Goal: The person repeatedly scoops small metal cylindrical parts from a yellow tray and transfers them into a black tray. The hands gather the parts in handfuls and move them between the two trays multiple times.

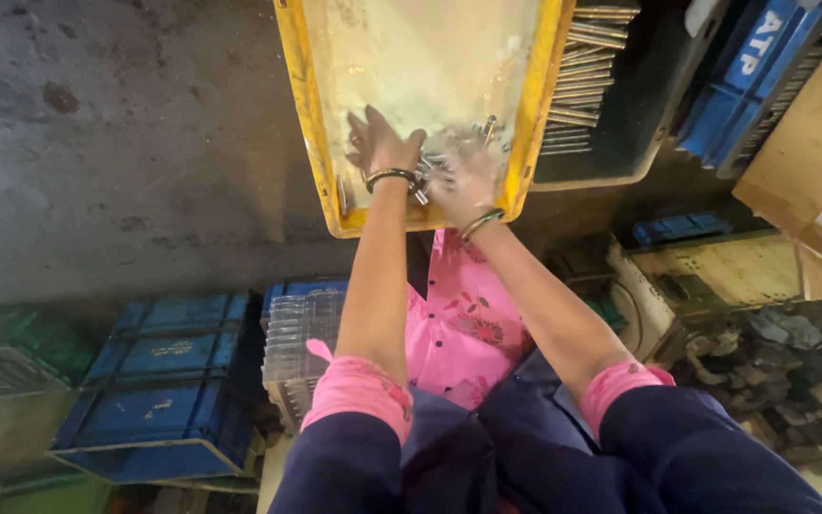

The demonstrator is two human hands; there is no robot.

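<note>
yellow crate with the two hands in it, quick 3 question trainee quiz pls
1. True or false: both hands are inside the yellow crate.
2. What lies under the left hand and right hand? A metal bolts B cloth C fruit
3. What colour are the stacked crates at lower left?

Key: 1 true. 2 A. 3 blue.

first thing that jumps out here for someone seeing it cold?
The yellow tray at top centre, its pale inside wet, with both hands in it: the left hand spread flat, the right hand blurred over a small heap of metal bolts. Next, the dark crate of metal rods to its right, and the stacked blue crates at lower left.
</note>
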